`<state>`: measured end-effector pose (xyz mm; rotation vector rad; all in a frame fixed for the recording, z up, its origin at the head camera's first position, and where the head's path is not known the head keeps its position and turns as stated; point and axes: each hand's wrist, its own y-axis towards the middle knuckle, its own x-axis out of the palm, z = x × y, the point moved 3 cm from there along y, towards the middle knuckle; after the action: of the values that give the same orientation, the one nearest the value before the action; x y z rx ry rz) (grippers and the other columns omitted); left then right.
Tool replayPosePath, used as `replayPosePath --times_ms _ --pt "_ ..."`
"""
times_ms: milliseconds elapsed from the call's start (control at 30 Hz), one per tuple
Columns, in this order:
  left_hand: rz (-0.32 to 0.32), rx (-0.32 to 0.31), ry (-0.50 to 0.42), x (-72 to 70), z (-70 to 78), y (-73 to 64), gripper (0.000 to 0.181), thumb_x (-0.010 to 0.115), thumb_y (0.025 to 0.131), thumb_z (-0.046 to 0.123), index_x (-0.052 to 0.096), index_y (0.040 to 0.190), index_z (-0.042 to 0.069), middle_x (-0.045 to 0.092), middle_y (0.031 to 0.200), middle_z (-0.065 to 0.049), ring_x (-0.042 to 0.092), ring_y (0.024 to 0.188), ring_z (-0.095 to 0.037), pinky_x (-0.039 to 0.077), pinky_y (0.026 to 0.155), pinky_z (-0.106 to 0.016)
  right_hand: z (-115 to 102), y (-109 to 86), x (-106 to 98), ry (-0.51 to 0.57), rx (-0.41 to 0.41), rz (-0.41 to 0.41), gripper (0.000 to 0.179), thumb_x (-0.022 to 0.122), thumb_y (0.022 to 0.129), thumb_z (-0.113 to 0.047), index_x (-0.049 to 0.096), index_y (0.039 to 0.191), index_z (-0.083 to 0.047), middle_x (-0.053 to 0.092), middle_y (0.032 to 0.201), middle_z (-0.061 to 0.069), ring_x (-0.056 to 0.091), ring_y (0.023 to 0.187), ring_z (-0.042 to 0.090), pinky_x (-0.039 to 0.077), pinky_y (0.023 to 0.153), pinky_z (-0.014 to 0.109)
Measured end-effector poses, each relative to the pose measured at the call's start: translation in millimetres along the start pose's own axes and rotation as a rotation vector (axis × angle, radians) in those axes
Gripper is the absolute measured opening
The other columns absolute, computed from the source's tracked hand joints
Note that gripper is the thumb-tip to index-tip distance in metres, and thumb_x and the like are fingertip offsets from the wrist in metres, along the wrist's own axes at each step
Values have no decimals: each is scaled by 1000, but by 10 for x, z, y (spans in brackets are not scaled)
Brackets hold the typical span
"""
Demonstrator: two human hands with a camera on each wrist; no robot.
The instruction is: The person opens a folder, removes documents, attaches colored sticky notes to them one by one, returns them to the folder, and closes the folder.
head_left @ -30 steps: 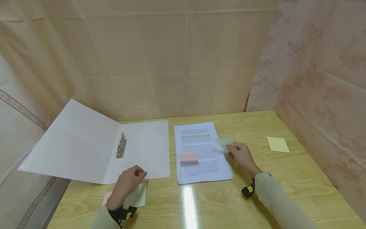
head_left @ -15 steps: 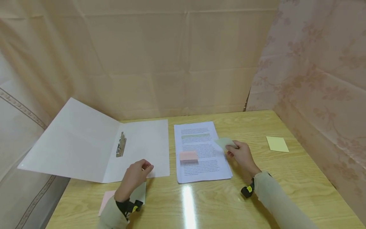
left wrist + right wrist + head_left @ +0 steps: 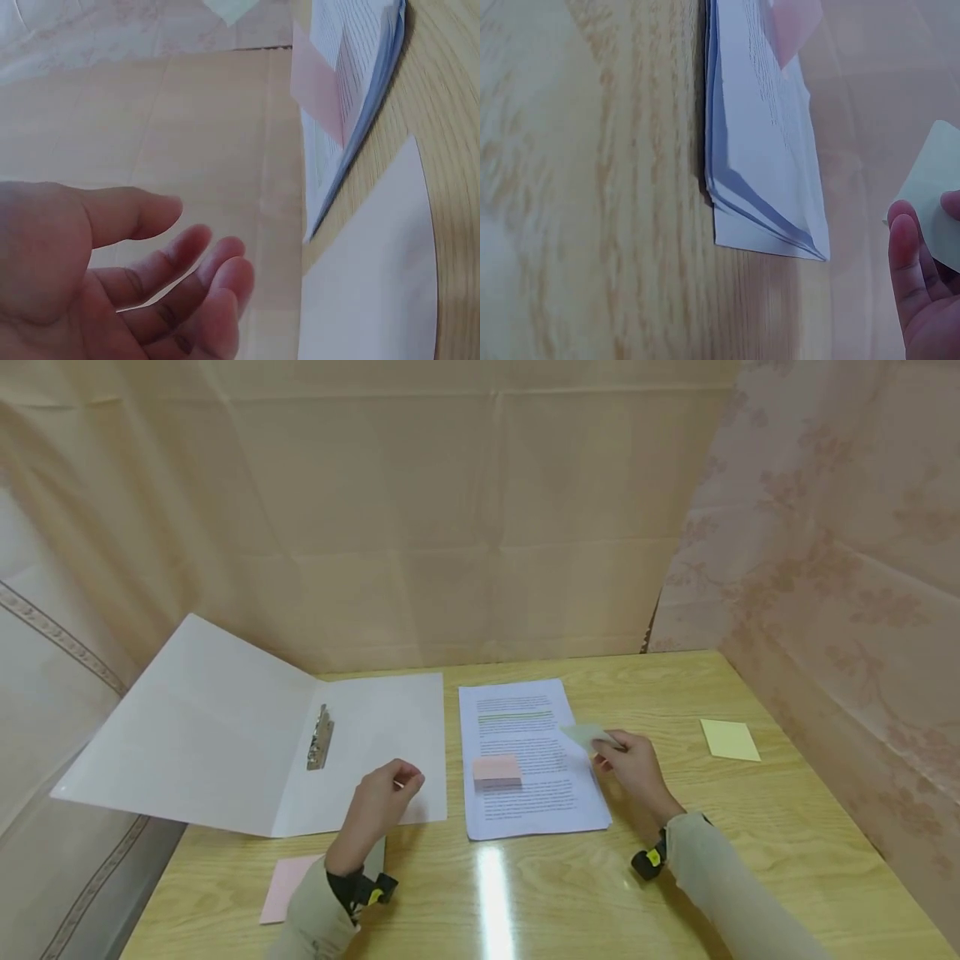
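Observation:
My right hand (image 3: 633, 768) pinches a pale green sticky note (image 3: 587, 737) above the right edge of a stack of printed pages (image 3: 517, 818); the right wrist view shows the note (image 3: 939, 187) between thumb and fingers. On the top page, a pink sticky note (image 3: 497, 768) stands partly raised, and a green highlighted band runs near the top. Over the lower right part of an open white folder (image 3: 375, 710) hovers my left hand (image 3: 381, 802). Its fingers are loosely bent and hold nothing; in the left wrist view a gap shows between thumb and fingertips.
A metal clip (image 3: 320, 739) is fixed near the folder's spine. Below the folder lie a pink sticky pad (image 3: 287, 885) and a green pad (image 3: 377, 858), partly hidden by the left arm. A yellow sticky pad (image 3: 730, 740) lies at the right. Curtains border the wooden table (image 3: 570, 910).
My left hand has moved right and forward from the folder's lower edge, uncovering more of the pink pad. The right hand with the green sticky note has stayed almost still.

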<state>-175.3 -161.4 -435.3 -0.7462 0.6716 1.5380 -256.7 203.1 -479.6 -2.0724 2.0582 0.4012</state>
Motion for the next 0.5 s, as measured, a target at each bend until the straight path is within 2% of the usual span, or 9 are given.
replayPosePath --times_ms 333,500 --pt "15 10 -94 176 165 80 18 62 95 23 67 104 9 69 93 -5 58 79 -16 47 68 -28 -46 -15 50 -23 -14 4 24 59 94 -4 67 112 9 66 98 20 62 71 8 55 65 25" --pt "23 66 -121 246 243 112 17 62 94 20 67 103 7 69 92 -6 58 79 -17 48 69 -28 -56 -12 84 -30 -24 6 23 59 94 -4 68 112 8 65 102 21 61 71 5 54 64 23"
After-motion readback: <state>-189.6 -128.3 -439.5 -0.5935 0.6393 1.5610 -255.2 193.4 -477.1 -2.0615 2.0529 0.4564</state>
